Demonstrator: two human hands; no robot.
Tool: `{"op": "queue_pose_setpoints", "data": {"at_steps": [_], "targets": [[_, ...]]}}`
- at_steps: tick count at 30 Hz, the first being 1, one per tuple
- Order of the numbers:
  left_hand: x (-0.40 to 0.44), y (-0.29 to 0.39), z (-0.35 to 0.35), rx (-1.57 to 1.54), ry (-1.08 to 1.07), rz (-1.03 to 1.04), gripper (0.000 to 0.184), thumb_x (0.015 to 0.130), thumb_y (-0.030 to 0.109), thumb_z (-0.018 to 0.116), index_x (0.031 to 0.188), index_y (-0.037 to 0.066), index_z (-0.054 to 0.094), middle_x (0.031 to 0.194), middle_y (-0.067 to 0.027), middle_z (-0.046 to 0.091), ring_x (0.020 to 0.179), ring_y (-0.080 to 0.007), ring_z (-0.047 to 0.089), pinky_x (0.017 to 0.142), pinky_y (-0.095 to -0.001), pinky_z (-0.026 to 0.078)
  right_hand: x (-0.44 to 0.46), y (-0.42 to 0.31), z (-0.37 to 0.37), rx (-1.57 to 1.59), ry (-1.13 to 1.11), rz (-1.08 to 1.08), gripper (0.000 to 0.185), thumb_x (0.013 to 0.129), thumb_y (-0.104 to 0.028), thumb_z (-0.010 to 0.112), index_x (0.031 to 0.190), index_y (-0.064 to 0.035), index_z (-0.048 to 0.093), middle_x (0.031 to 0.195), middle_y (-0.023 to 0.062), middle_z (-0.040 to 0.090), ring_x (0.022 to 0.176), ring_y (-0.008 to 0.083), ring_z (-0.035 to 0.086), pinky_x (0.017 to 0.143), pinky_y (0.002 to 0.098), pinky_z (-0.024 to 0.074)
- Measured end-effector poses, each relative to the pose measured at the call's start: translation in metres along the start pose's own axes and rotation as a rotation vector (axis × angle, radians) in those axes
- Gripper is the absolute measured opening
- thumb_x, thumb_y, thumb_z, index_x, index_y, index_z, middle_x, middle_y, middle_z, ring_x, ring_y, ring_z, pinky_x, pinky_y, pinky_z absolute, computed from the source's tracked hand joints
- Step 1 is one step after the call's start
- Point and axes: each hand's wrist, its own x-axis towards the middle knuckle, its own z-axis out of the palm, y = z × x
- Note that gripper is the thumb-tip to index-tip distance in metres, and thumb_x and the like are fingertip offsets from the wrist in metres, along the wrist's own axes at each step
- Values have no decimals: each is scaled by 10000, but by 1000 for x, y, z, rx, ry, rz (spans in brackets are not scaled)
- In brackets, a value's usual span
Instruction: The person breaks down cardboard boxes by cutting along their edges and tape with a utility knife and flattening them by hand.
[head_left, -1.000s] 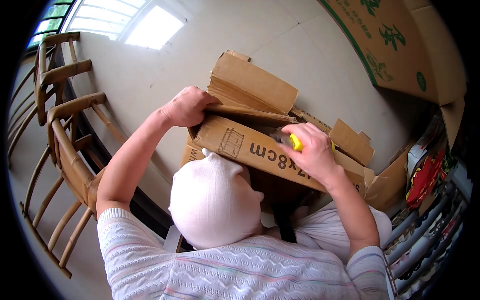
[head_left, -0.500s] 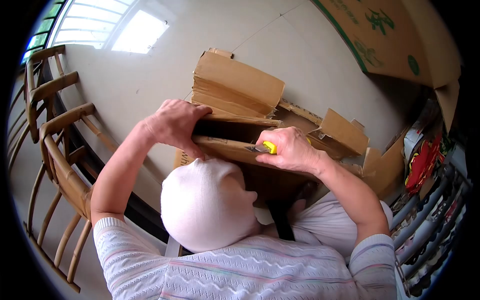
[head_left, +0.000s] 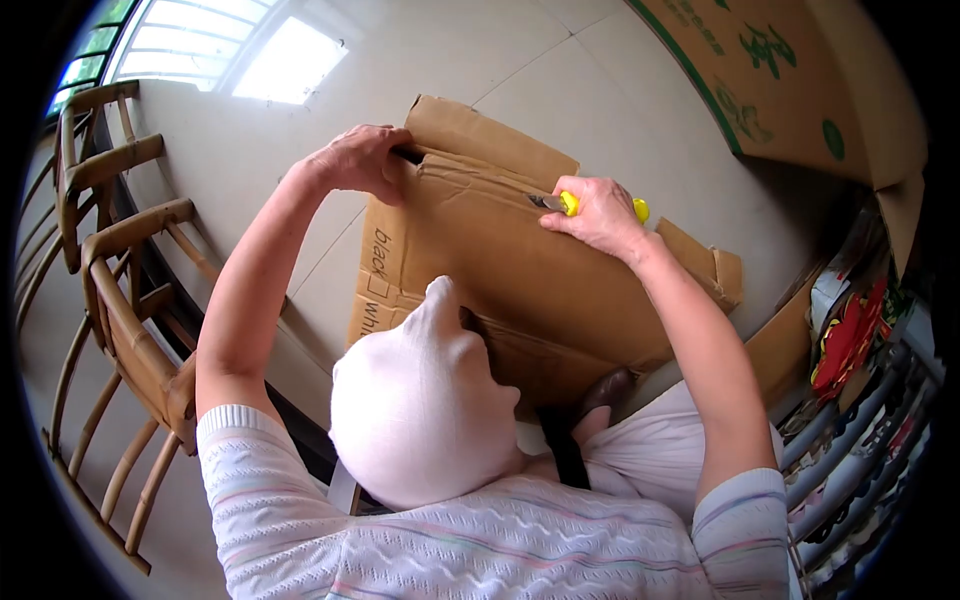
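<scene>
A brown cardboard box [head_left: 520, 260] stands tilted in front of me, its broad side facing me and printed "black" near the left edge. My left hand [head_left: 365, 162] grips its top left corner, thumb on the near side and fingers over the edge. In my right hand [head_left: 603, 215] is a yellow utility knife [head_left: 569, 203]. The knife's dark blade points left and lies close to the box's upper edge; whether it cuts in cannot be told. A raised flap [head_left: 490, 132] stands behind that edge.
A large printed carton [head_left: 790, 80] stands at upper right. Bamboo chairs [head_left: 130, 300] line the left side. At right are a rack with grey bars [head_left: 850, 450] and a red package [head_left: 850, 330]. A person's head in a pale covering [head_left: 425, 415] hides the box's lower left.
The box has tipped so its broad side now shows and its opening is hidden. Both hands have moved up and away with it, the right also slightly rightward, still holding the knife.
</scene>
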Motion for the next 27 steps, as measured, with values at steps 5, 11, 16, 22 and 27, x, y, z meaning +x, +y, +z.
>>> {"op": "queue_pose_setpoints", "data": {"at_steps": [5, 11, 16, 22, 27], "targets": [[26, -19, 11, -30, -75, -197, 654, 482, 260, 780, 1088, 91, 600, 965, -90, 644, 924, -244, 595, 828, -326, 465, 27, 15, 3, -116, -61, 94, 357, 682, -374, 724, 898, -108, 625, 841, 77, 645, 816, 262, 603, 704, 391, 472], [58, -40, 33, 42, -54, -275, 710, 458, 253, 813, 1116, 102, 596, 997, -92, 643, 963, -250, 587, 857, -337, 458, 44, 33, 24, -284, 15, 132, 360, 688, -417, 718, 870, -126, 608, 828, 55, 634, 855, 269, 585, 729, 413, 469], [68, -52, 41, 23, -68, -269, 735, 443, 250, 819, 1118, 71, 589, 1002, -119, 635, 978, -268, 580, 868, -351, 453, 15, 61, 1, -306, 183, 45, 246, 755, -337, 671, 891, -145, 599, 870, 28, 624, 920, 257, 545, 780, 399, 452], [78, -39, 36, 227, -148, -377, 726, 444, 275, 815, 1109, 85, 594, 1043, -94, 627, 1015, -252, 566, 867, -348, 459, -97, 155, -74, -339, 88, 383, 305, 733, -298, 676, 983, -141, 598, 918, 82, 615, 961, 282, 542, 802, 416, 451], [84, -35, 33, 262, -192, -321, 734, 430, 283, 816, 1105, 90, 603, 1043, -88, 630, 1010, -266, 567, 856, -359, 464, -168, 203, -48, -376, -53, 433, 557, 684, -272, 724, 1171, -117, 503, 1144, 76, 527, 1077, 277, 488, 896, 402, 427]]}}
